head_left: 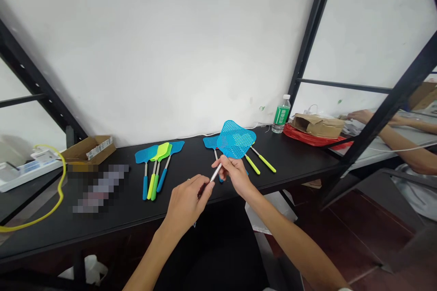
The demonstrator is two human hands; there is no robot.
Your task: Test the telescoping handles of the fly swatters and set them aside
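A blue fly swatter (235, 138) is held out over the front of the desk, its perforated head pointing up and away. My right hand (235, 173) pinches the silver shaft just below the head. Lower on the same shaft, my left hand (189, 198) is closed, hiding the handle end. Behind the held swatter lie another blue swatter (210, 142) and two swatters with yellow-green handles (252, 164), their heads partly covered. To the left rests a group of several swatters (160, 150), blue, yellow and green, handles toward me.
The black desk (129, 218) runs along a white wall. At left are an open cardboard box (90, 150), a power strip (27, 173) and a yellow cable (61, 186). A water bottle (281, 116) and a torn carton (317, 125) stand at right. Another person's arm (403, 143) reaches in beyond the frame post.
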